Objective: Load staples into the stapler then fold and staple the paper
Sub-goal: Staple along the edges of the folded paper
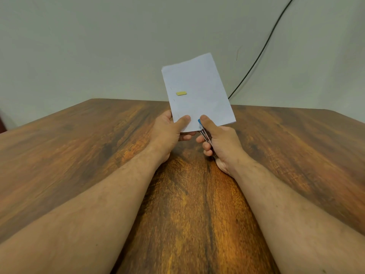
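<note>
A: Where is the paper (197,91) sitting?

B: The left hand (169,131) is pinching its lower edge, thumb on top, holding it tilted above the table (79,155).

A: And the stapler (205,135)?

B: The right hand (219,143) is squeezing it just beside that pinch, its blue tip biting the same edge (a yellow tab (181,93) is showing higher up the sheet).

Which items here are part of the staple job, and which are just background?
In use:
- folded white paper sheet, pinched in the left hand
- blue-tipped metal stapler, in the right hand grip at the sheet's lower edge

Bystanders:
- small yellow rectangle on the sheet
- black cable on the wall
- brown wooden table
</note>
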